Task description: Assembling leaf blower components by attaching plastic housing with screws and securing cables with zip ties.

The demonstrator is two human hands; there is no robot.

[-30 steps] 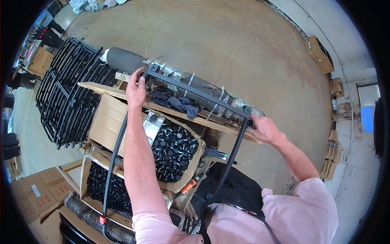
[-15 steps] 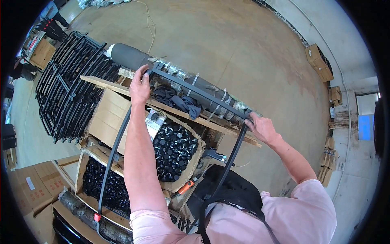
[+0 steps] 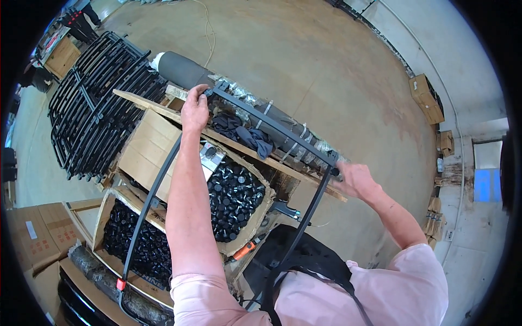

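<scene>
A black tubular metal frame leans toward me, its crossbar on the far side and its two side tubes running down to my body. My left hand is closed at the crossbar's left corner, its fingers on a dark fitting there. At the right corner a round black knob shows beside the tube. Around that knob are the bent fingers of my right hand, slightly blurred. Below my hands, a cardboard box holds many black screw knobs with metal studs. A second box of black knobs stands to its left.
A stack of black metal frames lies at left. Behind the crossbar lie a long wrapped roll, a wooden board and dark cloth. An orange-and-black tool and a drill-like tool sit near the knobs.
The frame's crossbar has shifted slightly to the right in view, my left hand with it. My right hand's fingers have moved down off the corner's top to the knob beside it.
</scene>
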